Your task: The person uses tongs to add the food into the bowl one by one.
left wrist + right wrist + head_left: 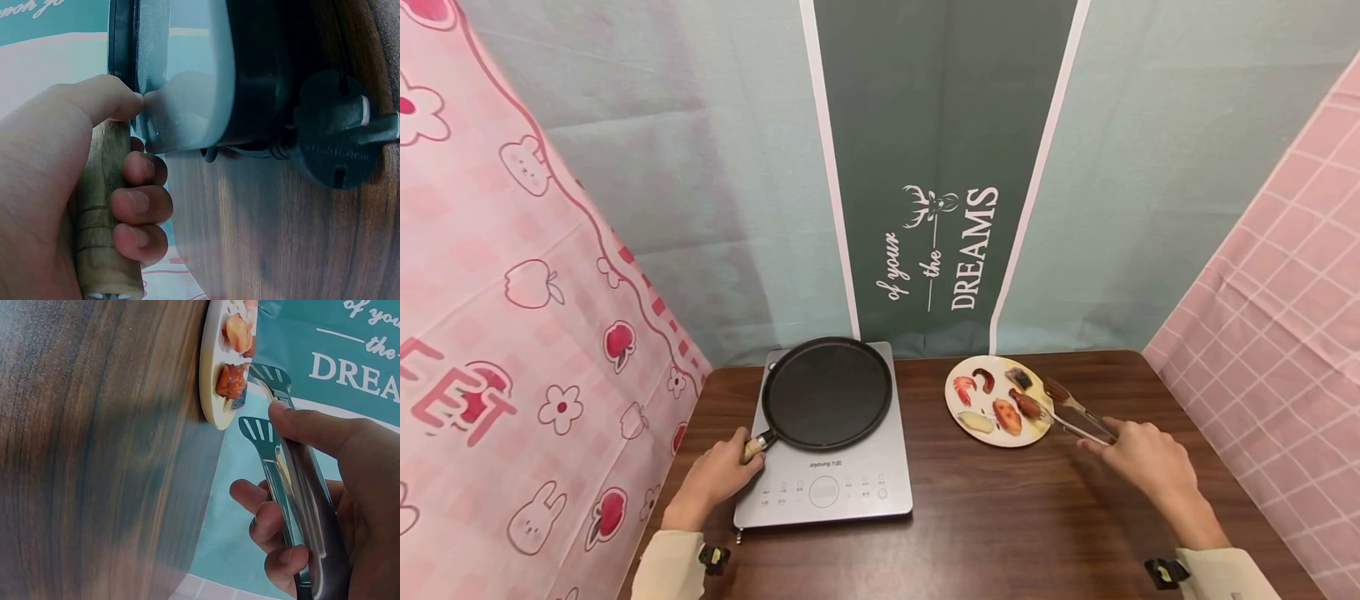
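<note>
My left hand [718, 473] grips the wooden handle [103, 194] of a flat black frying pan [827, 392], its fingers curled round it and the thumb near the pan's end. The pan rests on a silver induction cooktop [887, 475]. At the right, my right hand [1146, 462] holds metal tongs [306, 500] with slotted tips. The tongs' two arms stand apart, one tip over the plate near a brown drumstick [1026, 403], the other at the plate's right edge. Whether a tip touches the drumstick, I cannot tell. The round plate [953, 404] bears several food pieces, including a shrimp [964, 389].
A dark wooden table [970, 517] carries everything. By the cooktop's side, a black plug [337, 131] with metal prongs shows in the left wrist view. A printed green curtain [947, 167] hangs behind; pink cloths [1285, 333] flank both sides.
</note>
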Available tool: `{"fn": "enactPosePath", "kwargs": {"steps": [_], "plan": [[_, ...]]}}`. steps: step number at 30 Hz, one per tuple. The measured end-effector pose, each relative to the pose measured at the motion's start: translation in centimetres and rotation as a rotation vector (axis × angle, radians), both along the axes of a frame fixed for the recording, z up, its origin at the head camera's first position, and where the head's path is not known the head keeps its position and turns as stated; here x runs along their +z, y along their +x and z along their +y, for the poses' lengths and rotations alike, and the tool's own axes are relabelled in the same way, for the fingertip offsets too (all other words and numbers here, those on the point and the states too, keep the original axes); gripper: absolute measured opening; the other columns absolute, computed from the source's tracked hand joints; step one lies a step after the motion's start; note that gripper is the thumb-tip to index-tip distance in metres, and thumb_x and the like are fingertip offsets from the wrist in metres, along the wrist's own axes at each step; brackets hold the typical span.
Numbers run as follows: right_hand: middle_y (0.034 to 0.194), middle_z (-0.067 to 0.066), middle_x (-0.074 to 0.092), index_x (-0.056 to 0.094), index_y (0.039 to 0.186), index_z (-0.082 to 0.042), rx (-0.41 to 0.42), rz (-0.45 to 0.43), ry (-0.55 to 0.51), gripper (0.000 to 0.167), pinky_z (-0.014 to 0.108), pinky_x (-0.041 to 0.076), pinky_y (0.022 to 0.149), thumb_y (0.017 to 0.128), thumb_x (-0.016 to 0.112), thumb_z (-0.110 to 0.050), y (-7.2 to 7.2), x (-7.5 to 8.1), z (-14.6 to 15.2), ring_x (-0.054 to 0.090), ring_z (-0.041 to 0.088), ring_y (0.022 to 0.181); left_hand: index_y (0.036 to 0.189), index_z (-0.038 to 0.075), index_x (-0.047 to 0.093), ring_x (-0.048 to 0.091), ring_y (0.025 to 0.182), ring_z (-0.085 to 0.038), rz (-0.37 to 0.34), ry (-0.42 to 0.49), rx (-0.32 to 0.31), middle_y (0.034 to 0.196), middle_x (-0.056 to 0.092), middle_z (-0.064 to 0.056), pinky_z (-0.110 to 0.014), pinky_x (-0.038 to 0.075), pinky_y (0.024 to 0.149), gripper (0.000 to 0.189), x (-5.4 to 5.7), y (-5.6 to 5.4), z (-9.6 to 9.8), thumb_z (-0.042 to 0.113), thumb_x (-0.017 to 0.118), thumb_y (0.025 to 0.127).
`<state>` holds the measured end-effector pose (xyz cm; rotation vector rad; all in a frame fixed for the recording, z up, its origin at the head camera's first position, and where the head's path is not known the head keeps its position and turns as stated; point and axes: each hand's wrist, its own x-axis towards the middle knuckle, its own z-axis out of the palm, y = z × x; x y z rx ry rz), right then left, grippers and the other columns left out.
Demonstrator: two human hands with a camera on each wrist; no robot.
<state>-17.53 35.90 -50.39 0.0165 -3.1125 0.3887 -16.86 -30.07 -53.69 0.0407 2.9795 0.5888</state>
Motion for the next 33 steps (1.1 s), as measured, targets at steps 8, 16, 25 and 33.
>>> {"fn": "enactPosePath", "kwargs": {"steps": [8, 16, 25, 33], "plan": [[0.099, 0.038, 0.07, 0.065, 0.139, 0.0, 0.009, -0.004, -0.002, 0.076, 0.058, 0.046, 0.054, 0.093, 0.073, -0.061, 0.1, -0.6, -0.2, 0.066, 0.052, 0.071, 0.107, 0.01, 0.054, 0.051, 0.062, -0.022, 0.003, -0.005, 0.004, 0.07, 0.051, -0.004, -0.04, 0.041, 0.06, 0.027, 0.1, 0.0, 0.2, 0.031, 0.068, 0.097], [0.099, 0.037, 0.071, 0.068, 0.136, -0.002, 0.014, -0.002, -0.013, 0.071, 0.059, 0.046, 0.055, 0.093, 0.074, -0.058, 0.1, -1.2, -0.1, 0.067, 0.053, 0.073, 0.107, 0.01, 0.054, 0.051, 0.063, -0.022, 0.01, -0.01, 0.003, 0.071, 0.052, -0.004, -0.041, 0.042, 0.06, 0.027, 0.1, -0.1, 0.3, 0.031, 0.068, 0.097], [0.103, 0.038, 0.071, 0.067, 0.139, -0.003, 0.015, -0.042, -0.024, 0.073, 0.058, 0.047, 0.055, 0.094, 0.072, -0.06, -0.2, -1.4, -0.3, 0.067, 0.051, 0.073, 0.105, 0.01, 0.052, 0.051, 0.063, -0.022, 0.005, -0.011, 0.011, 0.071, 0.051, -0.005, -0.041, 0.041, 0.06, 0.028, 0.1, 0.1, 0.2, 0.031, 0.068, 0.097], [0.106, 0.039, 0.07, 0.067, 0.139, -0.003, 0.008, -0.053, -0.029, 0.072, 0.058, 0.047, 0.056, 0.094, 0.073, -0.059, -0.3, -1.5, -0.4, 0.068, 0.05, 0.074, 0.105, 0.011, 0.053, 0.051, 0.063, -0.022, 0.002, -0.003, 0.014, 0.071, 0.051, -0.004, -0.04, 0.041, 0.06, 0.027, 0.0, 0.1, 0.1, 0.031, 0.068, 0.098]]}}
